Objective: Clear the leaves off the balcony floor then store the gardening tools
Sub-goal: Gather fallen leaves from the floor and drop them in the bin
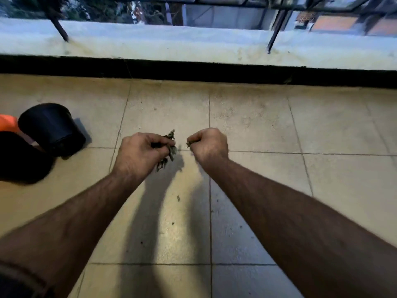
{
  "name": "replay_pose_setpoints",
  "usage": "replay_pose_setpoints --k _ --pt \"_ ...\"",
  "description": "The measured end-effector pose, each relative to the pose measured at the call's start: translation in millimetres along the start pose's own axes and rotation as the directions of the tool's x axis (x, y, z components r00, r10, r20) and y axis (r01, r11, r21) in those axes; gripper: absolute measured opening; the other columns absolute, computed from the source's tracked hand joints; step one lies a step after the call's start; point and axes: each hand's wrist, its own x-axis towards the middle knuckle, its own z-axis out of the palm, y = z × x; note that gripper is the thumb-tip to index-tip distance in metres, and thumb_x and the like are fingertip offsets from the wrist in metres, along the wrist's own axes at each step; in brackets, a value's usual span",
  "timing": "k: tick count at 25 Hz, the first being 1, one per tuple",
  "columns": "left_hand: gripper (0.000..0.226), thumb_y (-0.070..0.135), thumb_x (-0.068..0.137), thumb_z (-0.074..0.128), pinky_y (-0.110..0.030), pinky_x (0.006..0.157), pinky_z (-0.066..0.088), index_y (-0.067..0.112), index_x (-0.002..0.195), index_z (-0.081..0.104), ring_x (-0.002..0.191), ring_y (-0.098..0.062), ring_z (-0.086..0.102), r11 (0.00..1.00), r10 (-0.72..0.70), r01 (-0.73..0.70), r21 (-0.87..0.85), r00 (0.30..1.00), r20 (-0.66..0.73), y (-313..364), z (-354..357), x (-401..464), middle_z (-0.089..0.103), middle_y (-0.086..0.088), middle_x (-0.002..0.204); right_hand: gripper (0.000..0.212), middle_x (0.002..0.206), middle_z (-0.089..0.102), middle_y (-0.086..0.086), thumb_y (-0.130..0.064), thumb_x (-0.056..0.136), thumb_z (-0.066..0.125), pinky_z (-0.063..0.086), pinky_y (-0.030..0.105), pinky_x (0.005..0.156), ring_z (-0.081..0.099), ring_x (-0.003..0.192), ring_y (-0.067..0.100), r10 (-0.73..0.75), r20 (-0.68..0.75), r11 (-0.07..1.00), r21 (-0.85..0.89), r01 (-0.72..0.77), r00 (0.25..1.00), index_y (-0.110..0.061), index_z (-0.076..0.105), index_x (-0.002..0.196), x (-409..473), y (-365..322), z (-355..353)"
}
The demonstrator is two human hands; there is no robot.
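Gripping a bunch of dry grey-green leaves, your left hand has its fingers curled tight round them above the beige tiled balcony floor. Your right hand, just beside it, pinches a smaller scrap of leaf. A few crumbs lie on the tiles below. A black plastic plant pot lies tipped at the left.
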Motion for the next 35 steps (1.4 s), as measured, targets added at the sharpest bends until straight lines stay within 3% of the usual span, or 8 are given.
replay_pose_setpoints --k 5,11,14,19,23,28,33,35 --pt "0.022 0.012 0.084 0.076 0.002 0.067 0.045 0.031 0.094 0.082 0.069 0.014 0.064 0.998 -0.023 0.024 -0.052 1.000 0.004 57.9 -23.3 -2.5 0.077 0.013 0.086 0.024 0.102 0.079 0.000 -0.004 0.088 0.070 0.057 0.027 0.096 0.073 0.096 0.018 -0.002 -0.048 1.000 -0.026 0.001 0.999 -0.021 0.083 0.098 -12.1 -38.1 -65.1" --pt "0.026 0.009 0.085 0.075 -0.007 0.066 0.052 0.034 0.090 0.081 0.066 -0.003 0.070 0.980 -0.048 0.075 -0.185 0.988 0.145 166.9 -47.5 -44.3 0.076 0.019 0.077 0.023 0.096 0.079 -0.008 -0.004 0.086 0.073 0.057 0.022 0.088 0.073 0.090 0.009 0.086 -0.111 0.994 0.070 -0.078 0.990 -0.023 0.083 0.094 -68.3 -75.1 -180.5" --pt "0.027 0.010 0.085 0.075 -0.022 0.074 0.059 0.037 0.086 0.080 0.070 -0.008 0.072 0.958 -0.055 0.104 -0.267 0.982 0.183 240.7 -50.7 -61.2 0.077 0.017 0.079 0.024 0.098 0.079 -0.010 -0.005 0.088 0.071 0.054 0.017 0.086 0.072 0.091 0.006 0.180 -0.121 0.980 0.110 -0.167 0.976 -0.024 0.083 0.097 -94.7 -88.1 -250.7" --pt "0.027 0.004 0.086 0.072 -0.032 0.080 0.059 0.027 0.095 0.081 0.079 -0.015 0.074 0.891 -0.065 0.191 -0.412 0.951 0.301 366.1 -83.9 -88.9 0.079 0.006 0.088 0.026 0.090 0.079 -0.009 -0.004 0.086 0.069 0.062 0.032 0.085 0.073 0.083 0.009 0.280 -0.186 0.939 0.255 -0.229 0.942 -0.024 0.083 0.092 -142.8 -140.7 -383.8" --pt "0.026 0.003 0.089 0.069 -0.028 0.080 0.059 0.025 0.096 0.080 0.081 -0.013 0.073 0.877 0.022 0.164 -0.452 0.926 0.378 473.4 -142.8 -112.7 0.079 0.005 0.091 0.026 0.088 0.079 -0.006 -0.005 0.083 0.067 0.063 0.034 0.079 0.075 0.080 0.015 0.282 -0.307 0.938 0.288 -0.194 0.909 -0.024 0.084 0.091 -198.7 -209.9 -499.2" --pt "0.029 -0.003 0.091 0.064 -0.009 0.055 0.053 0.023 0.087 0.076 0.063 0.002 0.070 0.851 0.177 0.110 -0.513 0.860 0.478 615.7 -237.7 -176.2 0.074 0.020 0.068 0.029 0.077 0.078 0.000 -0.004 0.074 0.066 0.063 0.046 0.076 0.075 0.075 0.025 0.269 -0.434 0.918 0.384 -0.093 0.860 -0.027 0.082 0.079 -316.2 -295.6 -622.6" --pt "0.028 0.001 0.089 0.067 -0.016 0.068 0.056 0.026 0.091 0.080 0.085 -0.009 0.074 0.841 0.371 0.005 -0.541 0.722 0.584 719.8 -288.2 -245.0 0.079 0.008 0.092 0.031 0.078 0.079 0.002 0.002 0.073 0.070 0.064 0.047 0.078 0.076 0.078 0.027 0.407 -0.543 0.836 0.545 -0.062 0.734 -0.026 0.082 0.074 -434.7 -357.1 -713.2" --pt "0.027 0.001 0.088 0.067 -0.015 0.065 0.055 0.025 0.092 0.081 0.083 -0.010 0.073 0.826 0.439 -0.030 -0.563 0.660 0.610 761.4 -296.4 -279.3 0.079 0.006 0.092 0.033 0.079 0.079 -0.003 0.002 0.073 0.071 0.064 0.041 0.080 0.076 0.080 0.022 0.432 -0.611 0.842 0.538 -0.053 0.664 -0.029 0.082 0.075 -484.4 -369.5 -745.4"
